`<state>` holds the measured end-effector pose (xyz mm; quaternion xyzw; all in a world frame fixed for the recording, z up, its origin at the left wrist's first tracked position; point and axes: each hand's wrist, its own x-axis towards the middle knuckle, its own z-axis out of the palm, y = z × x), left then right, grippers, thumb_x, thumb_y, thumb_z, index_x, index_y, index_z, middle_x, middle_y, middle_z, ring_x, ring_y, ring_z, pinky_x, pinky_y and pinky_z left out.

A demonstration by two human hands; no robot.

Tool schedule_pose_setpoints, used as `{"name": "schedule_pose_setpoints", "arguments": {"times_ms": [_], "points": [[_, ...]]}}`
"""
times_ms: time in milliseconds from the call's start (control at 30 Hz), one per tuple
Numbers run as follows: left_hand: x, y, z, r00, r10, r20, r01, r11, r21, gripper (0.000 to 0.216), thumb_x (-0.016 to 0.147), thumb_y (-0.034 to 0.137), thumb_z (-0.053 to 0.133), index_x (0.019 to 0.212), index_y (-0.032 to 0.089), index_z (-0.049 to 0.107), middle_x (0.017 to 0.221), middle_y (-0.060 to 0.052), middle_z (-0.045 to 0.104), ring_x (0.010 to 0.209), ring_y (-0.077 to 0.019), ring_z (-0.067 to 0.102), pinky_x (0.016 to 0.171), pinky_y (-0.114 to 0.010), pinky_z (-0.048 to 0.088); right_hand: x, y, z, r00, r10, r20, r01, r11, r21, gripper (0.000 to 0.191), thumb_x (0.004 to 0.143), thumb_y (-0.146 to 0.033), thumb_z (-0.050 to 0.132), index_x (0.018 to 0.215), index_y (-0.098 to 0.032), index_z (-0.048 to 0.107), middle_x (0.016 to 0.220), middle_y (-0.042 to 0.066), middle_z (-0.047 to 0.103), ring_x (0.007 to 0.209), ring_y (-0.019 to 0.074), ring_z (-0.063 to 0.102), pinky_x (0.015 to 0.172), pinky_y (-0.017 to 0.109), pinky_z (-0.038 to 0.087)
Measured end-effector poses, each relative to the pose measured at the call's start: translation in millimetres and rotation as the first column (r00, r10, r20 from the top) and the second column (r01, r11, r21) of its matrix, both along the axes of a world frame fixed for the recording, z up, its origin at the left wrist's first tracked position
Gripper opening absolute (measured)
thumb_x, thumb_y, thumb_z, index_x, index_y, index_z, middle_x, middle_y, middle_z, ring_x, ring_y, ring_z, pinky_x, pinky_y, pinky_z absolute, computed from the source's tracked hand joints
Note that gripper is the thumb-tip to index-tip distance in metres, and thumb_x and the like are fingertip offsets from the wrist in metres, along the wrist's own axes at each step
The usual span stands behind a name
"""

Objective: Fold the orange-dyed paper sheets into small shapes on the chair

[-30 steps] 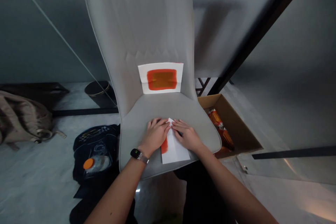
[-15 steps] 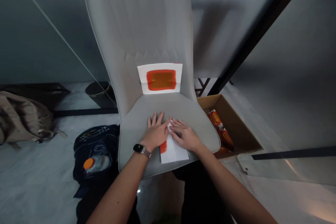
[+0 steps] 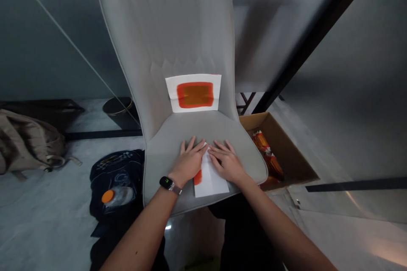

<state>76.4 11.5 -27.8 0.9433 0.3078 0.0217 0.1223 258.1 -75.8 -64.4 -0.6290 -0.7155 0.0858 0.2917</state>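
On the grey chair seat lies a folded white paper sheet [image 3: 211, 180], with an orange-red patch along its left side. My left hand [image 3: 190, 161], fingers spread, presses on the sheet's upper left edge and covers part of the patch. Across from it, my right hand [image 3: 228, 163] rests with extended fingers on the upper right of the paper, its fingertips close to my left ones near the top point. A second white sheet [image 3: 193, 110] with an orange-red rectangle and a brownish middle leans against the chair's backrest.
The grey chair [image 3: 168, 21] stands before me. At its right is a cardboard box [image 3: 292, 156] holding orange packets [image 3: 269, 154]. On the left floor are a dark bag [image 3: 104, 169], a clear bottle with an orange cap [image 3: 108, 196], a black bin [image 3: 119, 112] and a beige backpack [image 3: 32, 142].
My right hand's fingers have spread more and shifted slightly up along the paper. My left fingers have moved a little to the right. The folded sheet stays in place.
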Motion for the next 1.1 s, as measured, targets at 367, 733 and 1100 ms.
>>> {"name": "schedule_pose_setpoints", "arguments": {"times_ms": [367,733,1100], "points": [[-3.4,10.3,-6.1,0.999,-0.035,0.033,0.038,0.996,-0.081,0.056,0.101,0.009,0.039,0.153,0.027,0.051,0.164,-0.007,0.043,0.156,-0.0344,0.028,0.119,-0.067,0.027,0.7,-0.5,4.4,0.998,0.055,0.002,-0.055,0.998,-0.005,0.038,0.104,-0.028,0.049,0.137,-0.028,0.067,0.145,0.003,0.063,0.148,0.0262,0.046,0.125,0.06,0.027],[-4.1,11.8,-3.4,0.999,-0.037,0.035,0.039,0.997,-0.072,0.054,0.102,0.013,0.043,0.152,0.03,0.052,0.164,-0.003,0.043,0.154,-0.0354,0.031,0.119,-0.064,0.028,0.3,-0.7,2.4,0.996,-0.023,-0.082,0.018,0.998,-0.062,0.041,0.102,-0.035,0.056,0.142,-0.029,0.062,0.142,0.007,0.066,0.144,0.0285,0.05,0.126,0.068,0.015],[1.8,8.6,-3.6,0.998,0.012,0.054,-0.009,0.998,-0.057,0.045,0.105,0.016,0.04,0.146,0.026,0.058,0.162,-0.004,0.047,0.152,-0.0372,0.034,0.117,-0.066,0.031,20.4,-81.9,18.9,0.982,-0.089,-0.168,0.071,0.992,-0.109,0.052,0.096,-0.042,0.066,0.146,-0.03,0.056,0.143,0.01,0.062,0.14,0.031,0.052,0.12,0.056,0.04]]}}
